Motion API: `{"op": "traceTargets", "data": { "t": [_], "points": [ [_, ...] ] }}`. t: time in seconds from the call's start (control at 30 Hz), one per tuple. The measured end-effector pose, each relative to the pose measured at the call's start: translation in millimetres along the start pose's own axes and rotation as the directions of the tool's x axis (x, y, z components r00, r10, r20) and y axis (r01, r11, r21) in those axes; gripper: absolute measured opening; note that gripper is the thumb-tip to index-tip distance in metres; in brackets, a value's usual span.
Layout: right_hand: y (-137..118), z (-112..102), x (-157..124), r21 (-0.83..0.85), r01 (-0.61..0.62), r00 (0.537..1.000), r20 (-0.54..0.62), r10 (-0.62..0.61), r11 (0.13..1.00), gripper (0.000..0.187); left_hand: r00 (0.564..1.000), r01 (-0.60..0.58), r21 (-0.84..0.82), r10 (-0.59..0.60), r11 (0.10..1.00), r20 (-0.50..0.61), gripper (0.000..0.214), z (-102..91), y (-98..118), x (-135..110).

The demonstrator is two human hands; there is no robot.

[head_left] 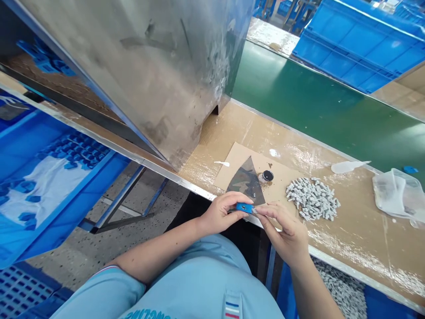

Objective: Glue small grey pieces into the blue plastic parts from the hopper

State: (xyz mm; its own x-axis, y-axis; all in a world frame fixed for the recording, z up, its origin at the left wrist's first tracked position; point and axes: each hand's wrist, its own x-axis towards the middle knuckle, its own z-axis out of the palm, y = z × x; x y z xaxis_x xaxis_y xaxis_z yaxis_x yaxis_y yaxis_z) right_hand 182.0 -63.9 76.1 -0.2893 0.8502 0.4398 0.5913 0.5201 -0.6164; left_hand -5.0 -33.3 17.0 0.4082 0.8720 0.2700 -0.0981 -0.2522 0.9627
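Observation:
My left hand pinches a small blue plastic part with a dark hole, between thumb and fingers, at the table's front edge. At the part's right end, the fingers of my right hand close on something small and pale that I cannot make out. Just beyond the hands lies a camouflage-patterned cloth piece on a cardboard sheet. A small round pot of dark stuff stands beside the cloth. To the right is a heap of small grey pieces.
A large metal housing rises at the left. Behind the table runs a green conveyor belt. A small white stick, a plastic squeeze bottle and a clear tub lie about. Blue parts fill a blue crate at left.

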Motion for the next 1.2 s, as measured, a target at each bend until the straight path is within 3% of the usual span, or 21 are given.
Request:
{"op": "traceTargets", "data": {
  "t": [0.13, 0.3, 0.5, 0.7, 0.87, 0.93, 1.07, 1.2],
  "points": [
    [2, 0, -6, 0.059, -0.066, 0.998, -0.008, 0.067, 0.996, 0.021, 0.996, -0.054, 0.214, 0.038, 0.975, 0.077, 0.027, -5.8, 4, -1],
    [7, 3, -16, 0.092, -0.142, 0.989, -0.021, 0.144, 0.986, 0.015, 0.966, -0.05, 0.283, -0.025, 0.958, 0.256, 0.022, -10.1, 11, 0],
    [8, 6, -21, 0.189, -0.162, 0.986, -0.006, 0.166, 0.968, 0.019, 0.959, -0.111, 0.282, 0.028, 0.953, 0.284, 0.023, -5.3, 10, -5],
    [12, 7, -30, 0.212, -0.123, 0.992, -0.001, 0.126, 0.97, 0.019, 0.954, -0.093, 0.304, -0.002, 0.948, 0.299, 0.024, -0.6, 7, -14],
    [7, 2, -30, 0.061, -0.109, 0.986, 0.131, 0.101, 0.992, 0.005, 0.926, 0.071, 0.193, -0.137, 0.979, 0.351, 0.022, -4.5, 12, -15],
    [3, 1, -27, -0.048, -0.104, 0.97, 0.216, 0.112, 0.993, 0.012, 0.913, 0.111, 0.216, -0.186, 0.97, 0.362, 0.021, -5.8, 13, -16],
    [0, 0, -26, -0.164, 0.006, 0.91, 0.41, 0.063, 0.986, 0.031, 0.883, 0.065, 0.281, -0.186, 0.958, 0.431, 0.026, -7.2, 14, -19],
    [0, 1, -30, -0.128, 0.007, 0.898, 0.436, 0.05, 0.992, 0.033, 0.832, 0.032, 0.381, -0.236, 0.924, 0.503, 0.028, -9.4, 14, -22]
  ]
}}
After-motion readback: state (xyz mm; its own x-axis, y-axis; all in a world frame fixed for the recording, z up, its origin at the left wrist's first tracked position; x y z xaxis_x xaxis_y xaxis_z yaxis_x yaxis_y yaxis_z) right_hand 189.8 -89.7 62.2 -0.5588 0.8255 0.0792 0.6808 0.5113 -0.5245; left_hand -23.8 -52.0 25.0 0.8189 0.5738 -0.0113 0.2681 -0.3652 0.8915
